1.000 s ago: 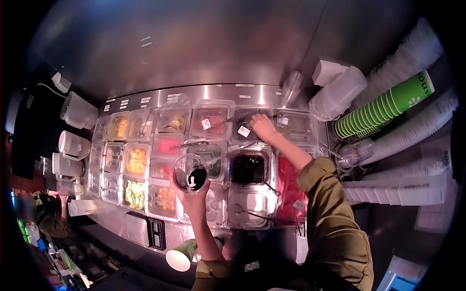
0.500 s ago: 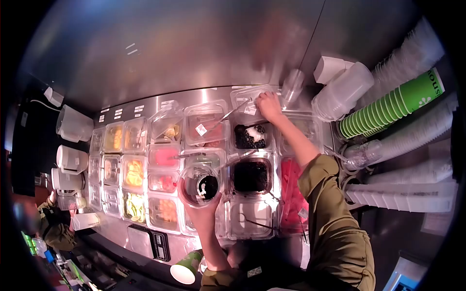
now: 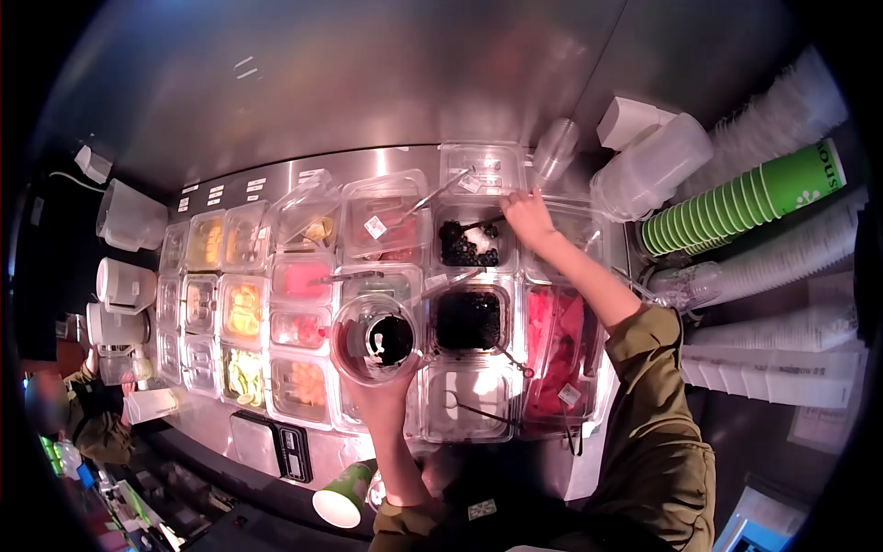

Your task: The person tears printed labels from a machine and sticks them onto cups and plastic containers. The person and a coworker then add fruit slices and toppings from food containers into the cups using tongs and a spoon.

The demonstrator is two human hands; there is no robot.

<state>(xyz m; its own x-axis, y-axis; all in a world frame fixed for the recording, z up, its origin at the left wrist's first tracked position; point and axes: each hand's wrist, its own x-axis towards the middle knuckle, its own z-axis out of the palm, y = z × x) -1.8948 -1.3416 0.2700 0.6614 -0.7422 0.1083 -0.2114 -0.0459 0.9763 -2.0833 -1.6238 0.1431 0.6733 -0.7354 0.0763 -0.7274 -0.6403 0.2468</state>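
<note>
My left hand (image 3: pixel 379 396) is wrapped round a clear cup (image 3: pixel 357 342) with something dark at its bottom, held over the front middle containers. My right hand (image 3: pixel 529 219) is at the right edge of the blackberry container (image 3: pixel 457 248), fingers closed at the end of dark tongs (image 3: pixel 486 222) that reach over the berries. Behind this container lies its clear lid (image 3: pixel 486 164), pushed back, with a label. Just in front is a container of dark food (image 3: pixel 471 319). Another pair of tongs (image 3: pixel 474 407) rests on the clear lid in front of that.
Lidded fruit containers (image 3: pixel 244 308) fill the left. Red fruit (image 3: pixel 555 354) is at the front right. Green cups (image 3: pixel 745 207) and clear cups are stacked at right. A green cup (image 3: pixel 342 497) lies near a scale (image 3: pixel 292 453). Another person (image 3: pixel 99 428) stands at far left.
The blackberry container's lid has been slid back, uncovering the berries. My right hand has let go of the lid and come forward to the tongs. The cup stays in my left hand.
</note>
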